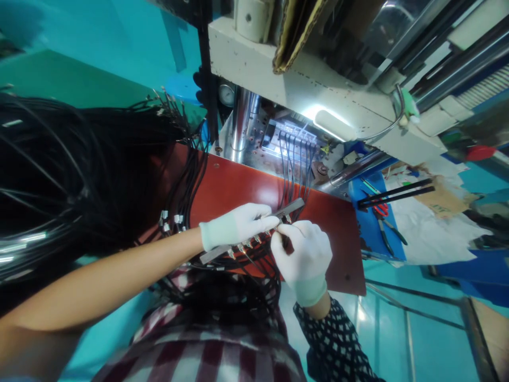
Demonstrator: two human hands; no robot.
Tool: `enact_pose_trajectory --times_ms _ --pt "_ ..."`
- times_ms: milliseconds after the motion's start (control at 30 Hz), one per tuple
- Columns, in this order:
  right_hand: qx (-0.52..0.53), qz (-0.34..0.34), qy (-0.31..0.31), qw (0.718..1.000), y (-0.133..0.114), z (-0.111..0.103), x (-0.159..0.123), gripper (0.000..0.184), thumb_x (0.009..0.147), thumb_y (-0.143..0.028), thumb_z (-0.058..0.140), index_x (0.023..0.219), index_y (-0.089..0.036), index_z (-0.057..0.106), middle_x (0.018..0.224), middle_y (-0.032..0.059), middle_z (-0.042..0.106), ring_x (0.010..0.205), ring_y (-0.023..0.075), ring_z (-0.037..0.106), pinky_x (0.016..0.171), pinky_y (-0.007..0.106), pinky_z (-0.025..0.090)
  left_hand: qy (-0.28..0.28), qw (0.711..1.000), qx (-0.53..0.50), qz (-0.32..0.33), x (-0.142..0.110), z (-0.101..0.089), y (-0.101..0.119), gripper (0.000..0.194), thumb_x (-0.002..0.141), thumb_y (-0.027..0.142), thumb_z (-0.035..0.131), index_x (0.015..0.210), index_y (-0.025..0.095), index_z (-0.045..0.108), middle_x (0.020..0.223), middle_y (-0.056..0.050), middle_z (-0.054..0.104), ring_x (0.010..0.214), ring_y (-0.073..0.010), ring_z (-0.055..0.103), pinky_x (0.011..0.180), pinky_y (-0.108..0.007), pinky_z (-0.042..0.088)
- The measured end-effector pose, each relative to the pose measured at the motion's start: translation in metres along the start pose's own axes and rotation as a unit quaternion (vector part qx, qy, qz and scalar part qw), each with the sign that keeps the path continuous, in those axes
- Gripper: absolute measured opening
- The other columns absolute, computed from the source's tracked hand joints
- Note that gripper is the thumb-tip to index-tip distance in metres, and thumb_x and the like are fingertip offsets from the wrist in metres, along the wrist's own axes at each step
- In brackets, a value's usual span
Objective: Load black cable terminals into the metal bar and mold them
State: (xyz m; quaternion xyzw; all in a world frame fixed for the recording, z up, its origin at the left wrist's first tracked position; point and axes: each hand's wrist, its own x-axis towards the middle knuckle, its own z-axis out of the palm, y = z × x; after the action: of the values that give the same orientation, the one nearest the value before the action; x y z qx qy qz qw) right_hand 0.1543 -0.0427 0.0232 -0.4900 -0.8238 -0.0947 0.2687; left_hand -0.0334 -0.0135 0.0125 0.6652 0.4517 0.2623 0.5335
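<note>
A grey metal bar (218,253) lies slantwise in front of me, with several small metal cable connectors (246,244) set along its near edge. My left hand (238,223), in a white glove, holds the bar near its middle, fingers stretched along it. My right hand (304,257), also gloved, is closed in a pinch at the bar's near edge, right of the left fingertips. A cable end seems to be in that pinch, though the fingers mostly hide it. Black cables (234,265) trail from the connectors toward my lap.
Beneath my hands is a red-brown board (234,185). Behind it, a press holds a lit mould (290,139) with several cables coming out. A large heap of black cables (79,175) fills the left. Pliers (384,228) and two black rods (397,193) lie at right.
</note>
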Motion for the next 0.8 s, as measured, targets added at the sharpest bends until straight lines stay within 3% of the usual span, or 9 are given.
enact_pose_trajectory --times_ms 233,367,567,800 --pt "0.071 -0.017 -0.021 0.997 -0.009 -0.008 -0.001 0.004 0.085 -0.025 0.07 0.087 -0.023 0.072 0.079 0.0024 0.066 0.075 0.0183 0.056 0.07 0.033 0.036 -0.005 1.0 -0.014 0.001 0.001 -0.001 0.004 0.043 0.095 0.053 0.044 0.074 0.017 0.047 0.068 0.004 0.044 0.064 -0.0104 0.043 0.058 -0.024 0.032" --pt "0.057 -0.04 -0.074 0.995 -0.02 -0.011 0.0 0.005 0.082 -0.026 0.07 0.078 -0.023 0.071 0.077 0.0018 0.066 0.075 0.0196 0.054 0.069 0.035 0.033 -0.004 1.0 -0.011 0.0 0.003 0.0 0.009 0.042 0.094 0.052 0.047 0.071 0.017 0.045 0.066 0.005 0.042 0.063 -0.0099 0.041 0.056 -0.024 0.032" --pt "0.053 -0.047 -0.051 0.996 -0.023 0.001 0.002 0.011 0.079 -0.018 0.066 0.069 -0.021 0.068 0.071 0.0022 0.065 0.072 0.0188 0.051 0.069 0.035 0.033 0.002 1.0 -0.018 0.009 0.003 0.002 0.008 0.044 0.095 0.053 0.045 0.069 0.017 0.042 0.065 0.005 0.04 0.062 -0.0097 0.04 0.056 -0.024 0.031" --pt "0.064 -0.049 -0.066 0.995 -0.025 -0.018 0.0 0.008 0.087 -0.028 0.068 0.09 -0.023 0.073 0.083 0.0027 0.068 0.077 0.0194 0.055 0.07 0.036 0.033 0.003 0.999 -0.036 0.005 0.004 0.001 0.003 0.046 0.093 0.057 0.046 0.073 0.017 0.048 0.068 0.004 0.045 0.065 -0.0113 0.044 0.058 -0.025 0.034"
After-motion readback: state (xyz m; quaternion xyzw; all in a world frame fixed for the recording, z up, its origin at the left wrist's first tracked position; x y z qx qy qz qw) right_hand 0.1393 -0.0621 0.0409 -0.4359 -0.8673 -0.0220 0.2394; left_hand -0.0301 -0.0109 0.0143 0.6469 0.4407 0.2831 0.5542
